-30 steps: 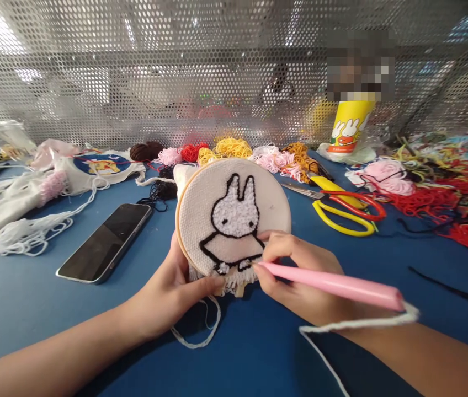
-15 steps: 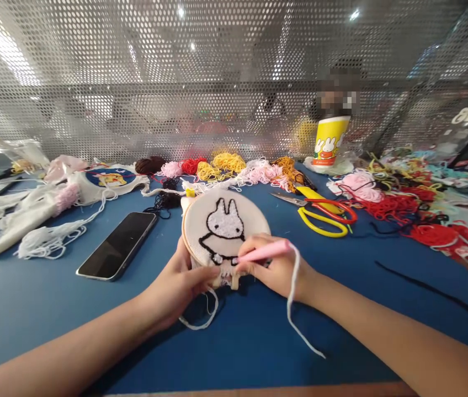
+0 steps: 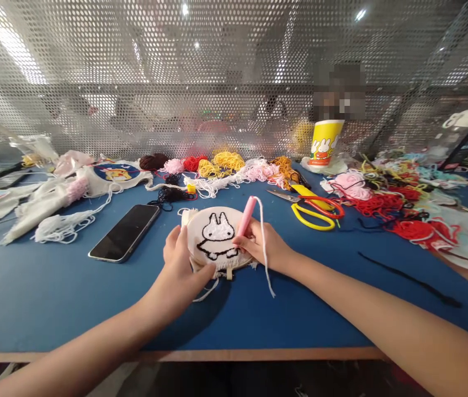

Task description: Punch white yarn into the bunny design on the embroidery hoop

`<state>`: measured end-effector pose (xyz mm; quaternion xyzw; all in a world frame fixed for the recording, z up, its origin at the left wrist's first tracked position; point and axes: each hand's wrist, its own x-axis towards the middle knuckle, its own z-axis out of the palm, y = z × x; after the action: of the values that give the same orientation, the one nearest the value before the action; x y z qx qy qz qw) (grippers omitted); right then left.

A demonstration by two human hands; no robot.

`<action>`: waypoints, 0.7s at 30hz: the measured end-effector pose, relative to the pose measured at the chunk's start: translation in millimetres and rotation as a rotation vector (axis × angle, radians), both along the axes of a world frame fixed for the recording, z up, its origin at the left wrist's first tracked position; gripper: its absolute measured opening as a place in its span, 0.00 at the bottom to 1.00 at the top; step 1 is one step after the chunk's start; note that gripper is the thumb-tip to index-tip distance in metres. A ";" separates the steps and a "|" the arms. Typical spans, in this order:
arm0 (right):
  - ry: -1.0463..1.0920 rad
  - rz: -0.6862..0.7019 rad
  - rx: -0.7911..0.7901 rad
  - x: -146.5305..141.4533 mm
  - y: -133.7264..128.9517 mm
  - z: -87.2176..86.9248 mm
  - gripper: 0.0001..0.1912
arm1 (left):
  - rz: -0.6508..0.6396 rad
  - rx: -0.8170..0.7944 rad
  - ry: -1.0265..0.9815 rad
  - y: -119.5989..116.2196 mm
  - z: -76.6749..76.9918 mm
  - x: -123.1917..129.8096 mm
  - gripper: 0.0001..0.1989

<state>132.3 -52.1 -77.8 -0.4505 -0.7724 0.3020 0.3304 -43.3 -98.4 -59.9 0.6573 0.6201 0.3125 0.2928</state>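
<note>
An embroidery hoop point(image 3: 199, 231) with off-white cloth lies tilted toward me, bearing a rabbit outlined in black yarn with a white head. My left hand point(image 3: 186, 259) grips the hoop's left and lower rim, thumb on the near edge and fingers partly behind it. In my right hand point(image 3: 262, 242) is a pink punch needle point(image 3: 246, 216), held nearly upright at the rabbit's right side. Its tip is hidden by my fingers. White yarn point(image 3: 264, 248) runs out of the handle's top and hangs over my hand to the table. A loop of white yarn point(image 3: 208, 292) shows below the hoop.
A phone point(image 3: 125, 232) lies left of the hoop. Scissors point(image 3: 312, 212) with red and yellow handles are at right, near a black yarn strand point(image 3: 408, 278). Coloured yarn heaps point(image 3: 228, 160) line the back, with a yellow cup point(image 3: 325, 142) before the perforated metal screen point(image 3: 234, 71).
The pink punch needle has swung from nearly flat to nearly upright. The hoop now lies flatter and lower, and my left fingers show beside its rim. The camera view has shifted, revealing the table's front edge.
</note>
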 end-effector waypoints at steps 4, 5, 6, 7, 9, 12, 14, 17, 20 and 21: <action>-0.068 -0.002 0.017 -2.2 4.8 5.5 0.16 | -0.349 0.063 0.210 14.5 21.8 8.4 0.25; -0.092 0.004 0.021 -2.2 5.9 7.5 0.17 | -0.401 0.078 0.235 20.4 25.5 12.2 0.23; -0.119 0.011 0.023 -1.7 6.7 10.2 0.17 | -0.442 0.065 0.242 26.7 28.0 16.3 0.21; -0.147 0.020 0.024 -0.9 7.0 13.7 0.17 | -0.471 0.052 0.217 33.1 29.4 20.4 0.21; -0.202 0.051 0.019 2.4 6.3 23.3 0.16 | -0.527 0.016 0.187 44.4 29.6 28.1 0.20; -0.311 0.113 -0.008 12.9 5.1 40.6 0.14 | -0.554 0.038 0.237 54.8 27.8 36.4 0.15; -0.545 0.091 -0.025 26.6 7.7 48.8 0.12 | -0.554 0.049 0.261 57.3 27.7 39.4 0.12; -0.723 -0.070 -0.002 61.4 19.9 47.8 0.05 | -0.585 0.038 0.259 58.0 30.0 40.7 0.08; -0.833 -0.324 0.042 105.3 36.3 32.6 0.07 | -0.618 0.022 0.257 58.8 33.3 40.1 0.04; -0.856 -0.398 0.052 118.4 40.4 26.3 0.09 | -0.626 0.008 0.254 59.6 34.1 39.8 0.03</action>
<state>250.6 -11.7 -51.5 -0.6653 -0.7452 0.0007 0.0450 -3.5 -38.8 -25.8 0.8508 0.4183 0.1254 0.2923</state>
